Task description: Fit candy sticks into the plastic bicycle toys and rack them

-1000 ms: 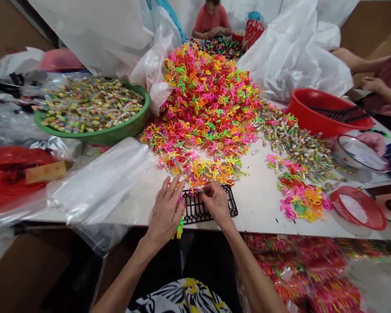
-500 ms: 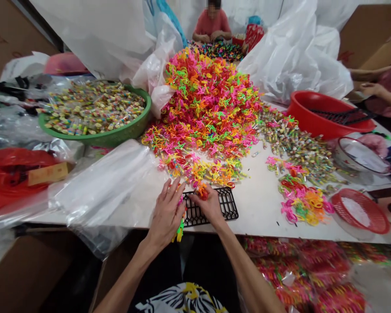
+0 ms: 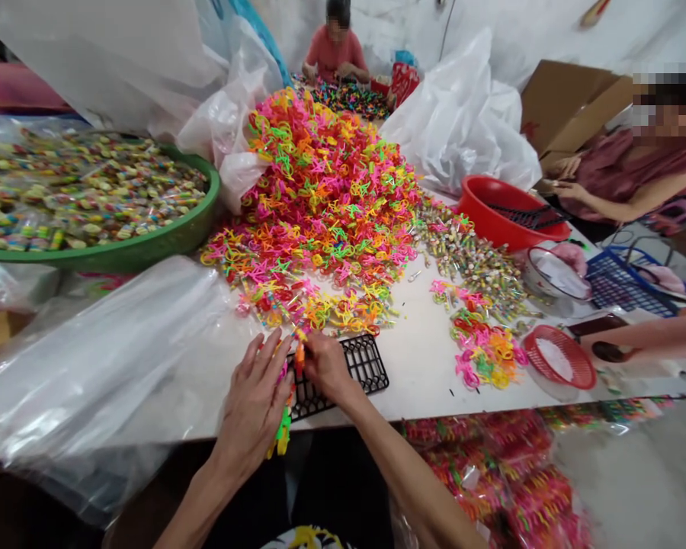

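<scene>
My left hand (image 3: 255, 396) lies with outstretched fingers over the left end of a black slotted plastic rack (image 3: 364, 364). Several coloured plastic pieces (image 3: 283, 433), green, yellow and pink, stick out along its thumb side; the palm hides the rest. Above the rack my right hand (image 3: 327, 367) is closed in a pinch on a small orange plastic piece (image 3: 300, 358). Its fingertips are partly hidden, and the piece's exact kind is too small to make out. Just beyond both hands rises a big heap of bright plastic pieces (image 3: 331, 198).
At left, a green basin (image 3: 206, 221) holds small wrapped tubes. Clear plastic sheeting (image 3: 108, 358) covers the table's left front. To the right are a small coloured pile (image 3: 485, 351), a red basket (image 3: 586, 374) and a red basin (image 3: 480, 206). Two other people sit farther back.
The camera view has turned to the right, so things sit further left. My right hand has turned, and the orange piece now shows upright at its fingertips. My left hand stays on the rack's end.
</scene>
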### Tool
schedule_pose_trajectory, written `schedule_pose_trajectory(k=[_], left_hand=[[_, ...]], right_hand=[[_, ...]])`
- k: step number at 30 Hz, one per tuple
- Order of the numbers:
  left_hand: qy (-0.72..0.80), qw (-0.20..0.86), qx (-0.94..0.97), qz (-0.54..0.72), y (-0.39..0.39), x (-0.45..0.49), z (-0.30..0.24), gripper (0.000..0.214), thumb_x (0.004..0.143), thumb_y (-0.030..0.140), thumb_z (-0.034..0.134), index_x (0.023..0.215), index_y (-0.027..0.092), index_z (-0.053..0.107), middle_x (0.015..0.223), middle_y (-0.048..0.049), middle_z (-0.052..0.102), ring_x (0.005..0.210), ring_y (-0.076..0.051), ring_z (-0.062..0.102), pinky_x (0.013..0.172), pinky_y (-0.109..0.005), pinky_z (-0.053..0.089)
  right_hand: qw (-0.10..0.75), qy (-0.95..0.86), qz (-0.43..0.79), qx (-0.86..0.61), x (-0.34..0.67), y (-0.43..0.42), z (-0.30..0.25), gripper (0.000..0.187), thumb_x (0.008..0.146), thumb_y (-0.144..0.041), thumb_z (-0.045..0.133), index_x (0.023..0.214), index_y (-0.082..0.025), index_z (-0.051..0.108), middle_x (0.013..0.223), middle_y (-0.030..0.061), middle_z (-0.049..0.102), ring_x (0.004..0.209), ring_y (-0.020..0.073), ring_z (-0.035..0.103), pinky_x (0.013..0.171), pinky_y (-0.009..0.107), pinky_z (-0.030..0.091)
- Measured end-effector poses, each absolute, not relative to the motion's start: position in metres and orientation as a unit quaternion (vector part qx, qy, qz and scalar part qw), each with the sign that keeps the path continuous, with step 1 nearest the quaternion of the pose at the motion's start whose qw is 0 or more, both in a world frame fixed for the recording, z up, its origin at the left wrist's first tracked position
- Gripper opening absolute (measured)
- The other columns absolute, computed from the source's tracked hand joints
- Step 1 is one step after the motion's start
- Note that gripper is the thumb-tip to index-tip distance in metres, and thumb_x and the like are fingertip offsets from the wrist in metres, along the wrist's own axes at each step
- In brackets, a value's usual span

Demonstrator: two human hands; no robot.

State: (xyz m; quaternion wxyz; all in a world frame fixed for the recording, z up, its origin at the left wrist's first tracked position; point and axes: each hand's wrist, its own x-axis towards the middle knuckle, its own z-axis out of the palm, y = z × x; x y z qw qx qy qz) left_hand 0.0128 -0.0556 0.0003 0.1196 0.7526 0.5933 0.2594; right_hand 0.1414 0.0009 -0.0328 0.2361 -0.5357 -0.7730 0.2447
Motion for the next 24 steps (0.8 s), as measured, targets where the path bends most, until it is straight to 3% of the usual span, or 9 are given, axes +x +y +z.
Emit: schedule_pose_trajectory(k=[4,8,12,18,22,24], left_hand=[[0.597,0.126,0.756,0.237,-0.055,0.012,0.001,0.048,0.088,0.030,0.035,0.136,0.029,0.030,0.145,-0.0010,0.028,0.135,-0.025,0.012,0.105,-0.049,0.023],[0.606,0.173,0.734,0.255,-0.054,0.009,0.000,0.051,0.090,0.031,0.030,0.139,0.027,0.019,0.146,-0.0029,0.025,0.135,-0.020,0.015,0.107,-0.046,0.023],[0.596,0.197,0.733,0.261,-0.053,0.009,-0.001,0.050,0.090,0.030,0.028,0.140,0.026,0.018,0.146,-0.0041,0.026,0.134,-0.019,0.020,0.107,-0.044,0.025],[0.595,0.182,0.737,0.265,-0.051,0.010,0.000,0.050,0.090,0.030,0.028,0.139,0.024,0.021,0.144,-0.0058,0.029,0.132,-0.019,0.024,0.105,-0.044,0.028],[0.591,0.190,0.741,0.256,-0.051,0.011,0.003,0.051,0.090,0.031,0.028,0.140,0.025,0.017,0.145,-0.0049,0.027,0.134,-0.020,0.021,0.106,-0.045,0.026],[0.590,0.196,0.741,0.254,-0.051,0.011,0.004,0.051,0.091,0.031,0.028,0.140,0.025,0.017,0.146,-0.0043,0.026,0.134,-0.019,0.019,0.106,-0.044,0.025]], right_hand=[[0.206,-0.778,0.225,-0.549,0.139,0.000,-0.028,0.012,0.076,-0.019,0.049,0.082,-0.019,0.059,0.082,0.0046,0.062,0.067,0.0149,0.054,0.059,0.023,0.036],[0.314,-0.688,0.345,-0.556,0.152,0.003,-0.028,0.011,0.071,-0.022,0.052,0.060,-0.018,0.053,0.058,-0.0022,0.052,0.054,0.0119,0.047,0.051,0.021,0.034],[0.386,-0.611,0.450,-0.524,0.157,0.005,-0.034,0.018,0.071,-0.030,0.054,0.058,-0.018,0.051,0.051,-0.0056,0.044,0.047,0.0100,0.042,0.047,0.020,0.033],[0.346,-0.722,0.309,-0.513,0.148,-0.001,-0.036,0.010,0.070,-0.016,0.054,0.061,-0.018,0.056,0.074,0.0022,0.056,0.071,0.0150,0.052,0.063,0.023,0.038],[0.295,-0.766,0.253,-0.513,0.148,-0.003,-0.035,0.012,0.071,-0.011,0.050,0.073,-0.018,0.059,0.088,0.0055,0.059,0.078,0.0159,0.054,0.066,0.023,0.039],[0.286,-0.766,0.264,-0.512,0.149,0.001,-0.034,0.010,0.071,-0.012,0.051,0.069,-0.018,0.059,0.083,0.0045,0.060,0.074,0.0156,0.054,0.064,0.023,0.039]])
